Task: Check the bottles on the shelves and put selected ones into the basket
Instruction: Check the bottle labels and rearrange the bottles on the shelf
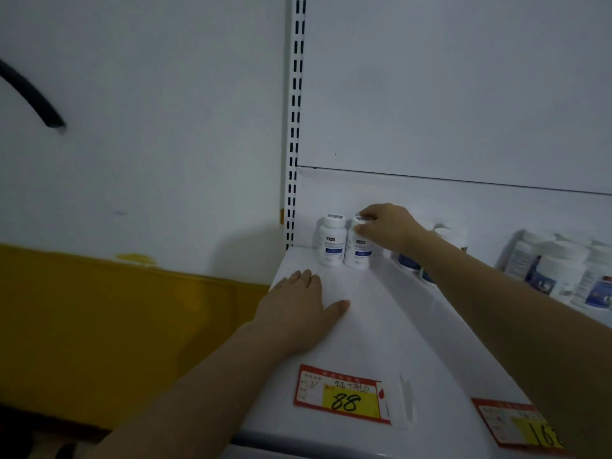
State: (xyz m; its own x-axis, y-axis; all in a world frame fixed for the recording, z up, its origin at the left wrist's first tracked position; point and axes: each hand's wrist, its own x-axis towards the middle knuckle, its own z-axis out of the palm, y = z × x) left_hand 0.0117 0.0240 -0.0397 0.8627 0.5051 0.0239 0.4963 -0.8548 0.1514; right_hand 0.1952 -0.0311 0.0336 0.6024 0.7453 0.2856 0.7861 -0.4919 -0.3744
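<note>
The right hand point(384, 230) grips the second bottle point(359, 251) by its top and covers most of the cap, and its forearm hides all but the lower parts of the blue-labelled bottles point(409, 261) farther along the shelf point(371, 329). The print on that bottle and on the first bottle point(329, 243) is too blurred to read, as is the small writing on the 88 price tag point(341, 394). The second price tag point(516, 425) is cut off low in the picture after "16", the far-right bottles point(559, 270) run off the right edge, and the black cable point(29, 94) leaves at the left edge.

Bare forearms point(185, 389); bare hands point(299, 313) point(387, 231)
</note>
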